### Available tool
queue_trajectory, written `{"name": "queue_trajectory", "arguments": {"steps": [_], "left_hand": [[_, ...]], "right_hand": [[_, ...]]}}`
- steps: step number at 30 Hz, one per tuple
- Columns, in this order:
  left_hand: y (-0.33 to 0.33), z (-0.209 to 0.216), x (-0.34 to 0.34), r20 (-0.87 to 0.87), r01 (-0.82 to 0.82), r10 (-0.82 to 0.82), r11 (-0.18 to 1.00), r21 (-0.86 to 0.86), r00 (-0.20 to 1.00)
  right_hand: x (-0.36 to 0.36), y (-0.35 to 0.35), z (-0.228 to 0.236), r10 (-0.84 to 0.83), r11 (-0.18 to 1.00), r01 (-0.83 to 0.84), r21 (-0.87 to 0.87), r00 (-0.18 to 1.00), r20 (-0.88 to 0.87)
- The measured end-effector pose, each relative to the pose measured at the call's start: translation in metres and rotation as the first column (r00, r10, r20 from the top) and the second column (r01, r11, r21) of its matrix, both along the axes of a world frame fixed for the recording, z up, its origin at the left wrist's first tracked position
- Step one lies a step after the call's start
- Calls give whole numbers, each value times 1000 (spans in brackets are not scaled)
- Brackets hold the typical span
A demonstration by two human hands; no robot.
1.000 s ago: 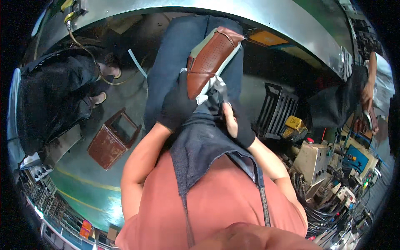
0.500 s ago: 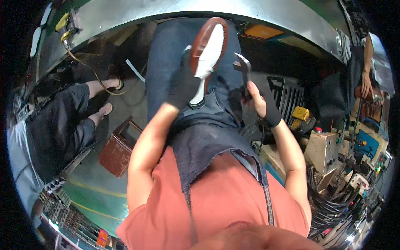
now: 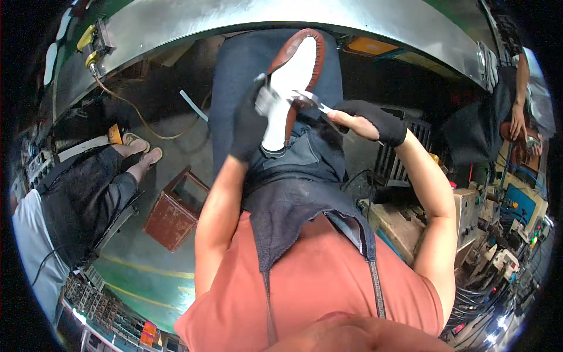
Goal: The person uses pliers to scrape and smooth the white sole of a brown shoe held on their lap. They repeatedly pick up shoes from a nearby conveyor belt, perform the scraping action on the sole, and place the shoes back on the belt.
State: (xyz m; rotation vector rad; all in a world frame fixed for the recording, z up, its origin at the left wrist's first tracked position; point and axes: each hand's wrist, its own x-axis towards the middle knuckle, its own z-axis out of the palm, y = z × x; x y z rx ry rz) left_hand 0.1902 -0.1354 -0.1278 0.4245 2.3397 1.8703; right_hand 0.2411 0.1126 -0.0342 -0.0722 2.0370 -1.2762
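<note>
Sole up over my lap is a brown leather shoe (image 3: 297, 70), its white underside showing and gathered leather round the toe edge. My left hand (image 3: 251, 120), in a black glove, is closed on the shoe's left side; part of its fingers is blurred. My right hand (image 3: 366, 122), in a black glove with bare fingertips, grips a pair of metal pincers (image 3: 314, 101). The pincers' head lies against the narrow middle of the shoe, at its right edge. Whether the jaws hold leather I cannot tell.
A metal bench edge (image 3: 246, 13) curves across the far side. At left sits another person (image 3: 88, 199), near a brown box stool (image 3: 171, 214) and a hose with a yellow fitting (image 3: 88, 44). Machinery (image 3: 492, 258) and a co-worker's hand (image 3: 518, 123) are at right.
My right hand has brought the pincers leftward from beside my leg onto the shoe. The shoe has shifted slightly toward me. The person at left has moved their legs.
</note>
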Motion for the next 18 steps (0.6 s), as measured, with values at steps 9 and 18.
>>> {"name": "queue_trajectory", "arguments": {"steps": [9, 18], "left_hand": [[-3, -7, 37, 49, 246, -241, 948, -203, 969], [23, -46, 16, -105, -53, 34, 982, -183, 994]], "right_hand": [[-23, -23, -42, 514, 787, -194, 586, 732, -447], [-52, -9, 7, 484, 803, -471, 365, 873, 60]]}}
